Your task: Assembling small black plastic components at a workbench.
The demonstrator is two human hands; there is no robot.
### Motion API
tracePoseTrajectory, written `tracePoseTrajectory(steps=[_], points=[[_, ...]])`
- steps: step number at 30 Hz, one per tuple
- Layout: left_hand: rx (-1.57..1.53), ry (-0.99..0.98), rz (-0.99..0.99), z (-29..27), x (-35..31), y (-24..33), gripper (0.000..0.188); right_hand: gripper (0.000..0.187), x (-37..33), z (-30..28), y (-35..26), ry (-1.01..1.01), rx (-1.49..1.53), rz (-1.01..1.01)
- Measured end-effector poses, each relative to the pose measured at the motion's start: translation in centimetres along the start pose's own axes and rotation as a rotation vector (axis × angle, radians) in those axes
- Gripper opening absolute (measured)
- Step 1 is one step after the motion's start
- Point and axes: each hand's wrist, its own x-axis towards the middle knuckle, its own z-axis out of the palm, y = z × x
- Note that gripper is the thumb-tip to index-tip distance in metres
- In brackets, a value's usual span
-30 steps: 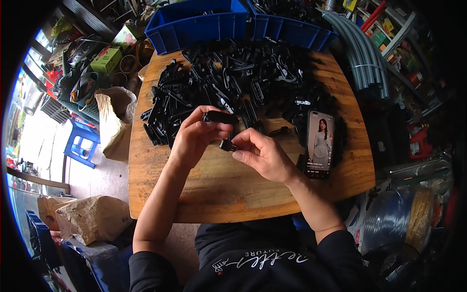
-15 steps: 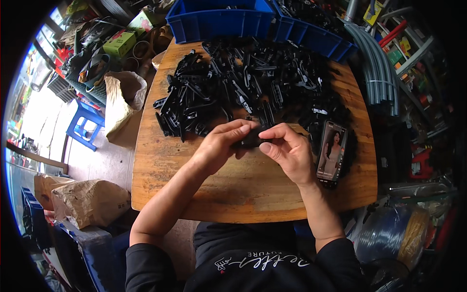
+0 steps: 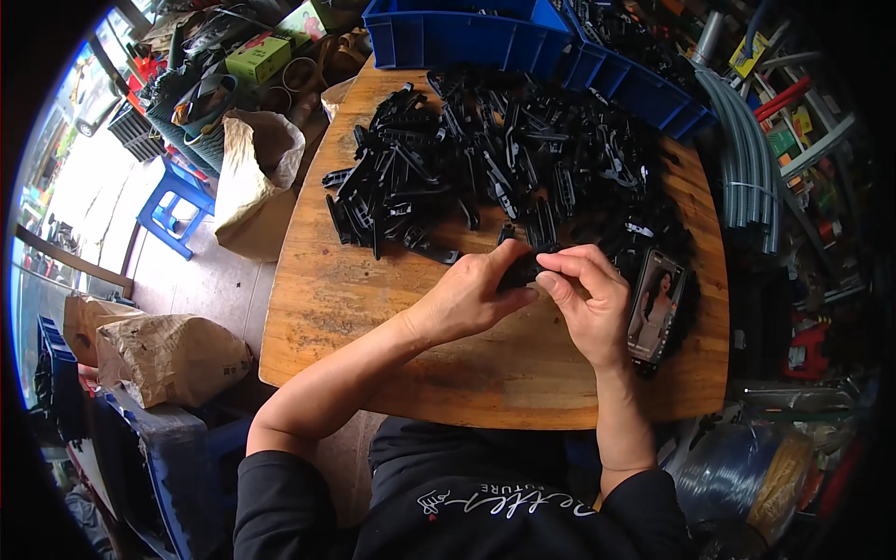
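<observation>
Above the middle of the wooden table (image 3: 364, 308), my two hands come together around a small black plastic part (image 3: 520, 273). My left hand (image 3: 462, 297) is closed on it, thumb and fingers on either side. At its other end my right hand (image 3: 595, 313) pinches with thumb and forefinger. Fingers cover much of the part, so its exact shape cannot be made out. Just beyond the hands spreads a heap of black plastic parts (image 3: 504, 177), long and narrow pieces lying crosswise. A phone (image 3: 659, 306) with a lit screen leans at the heap's right end, beside my right hand.
Blue bins (image 3: 467, 42) stand along the table's far edge, the right one (image 3: 635, 89) holding black parts. To the left are a blue stool (image 3: 177, 207) and paper sacks (image 3: 257, 205). Grey tubing (image 3: 747, 159) hangs at the right, above a wrapped spool (image 3: 737, 476).
The view has shifted, so the table and bins sit farther right. My left hand has turned, its back now more upward over the black part. Both hands still hold it.
</observation>
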Motion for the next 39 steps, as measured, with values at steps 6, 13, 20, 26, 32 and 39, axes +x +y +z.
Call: tracePoseTrajectory(steps=[6, 13, 20, 26, 32, 39], points=[[0.254, 0.02, 0.056, 0.3, -0.2, -0.5, 0.038, 0.021, -0.2, 0.0, 0.7, -0.016, 0.042, 0.013], [0.1, -0.064, 0.136, -0.1, -0.4, 0.3, 0.031, 0.04, -0.2, -1.0, 1.0, -0.175, 0.486, 0.425], [0.111, -0.049, 0.068, -0.7, -0.9, 1.1, 0.03, 0.037, 0.0, -1.1, 0.5, -0.165, 0.473, 0.414], [0.012, -0.003, 0.068, -0.3, -1.5, 1.4, 0.031, 0.026, 0.0, -0.9, -0.6, -0.118, 0.573, 0.422], [0.043, -0.222, -0.019, -1.9, 0.0, 1.6, 0.03, 0.038, 0.3, -2.5, 2.0, -0.407, 0.395, 0.319], [-0.685, 0.13, -0.164, -5.3, 1.4, 0.4, 0.025, 0.025, 5.8, 0.8, 4.2, -0.196, -0.702, -0.031]])
